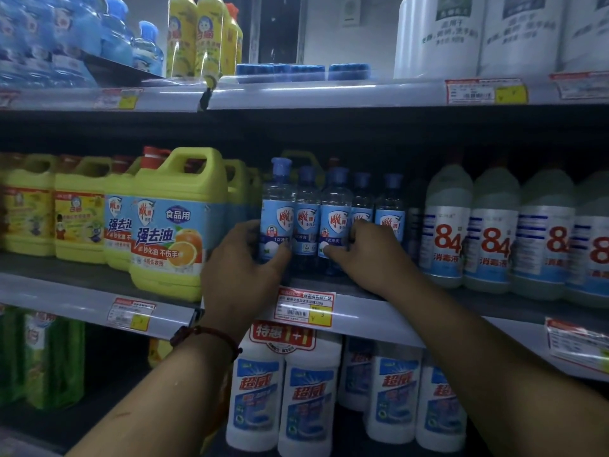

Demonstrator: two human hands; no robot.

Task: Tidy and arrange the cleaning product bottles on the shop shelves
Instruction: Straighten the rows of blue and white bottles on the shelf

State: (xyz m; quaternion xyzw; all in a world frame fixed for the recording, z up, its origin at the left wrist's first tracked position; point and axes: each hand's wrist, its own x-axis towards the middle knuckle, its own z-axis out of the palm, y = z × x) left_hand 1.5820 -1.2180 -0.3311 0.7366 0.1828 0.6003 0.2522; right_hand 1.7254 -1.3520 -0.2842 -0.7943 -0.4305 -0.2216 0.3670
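Now, both of your hands are on the row of small blue-capped bottles on the middle shelf. The row stands between the yellow jug on the left and the white 84 bottles on the right.

Your left grip is clamped low on the end bottle. Its fingers wrap the outer left side and its thumb lies across the label. Your right grip is clamped the same way on the third bottle, wrapping it from the right.

Both bottles stand upright, long axis vertical, directly ahead of each palm. The middle bottle sits between your two thumbs, untouched, and seems set slightly further back.

The coming move likely turns on that gap. You would draw the two held bottles inward or forward, keeping them vertical, to square the front line. Your left hand is nearer the jug, so watch that side for a bump.
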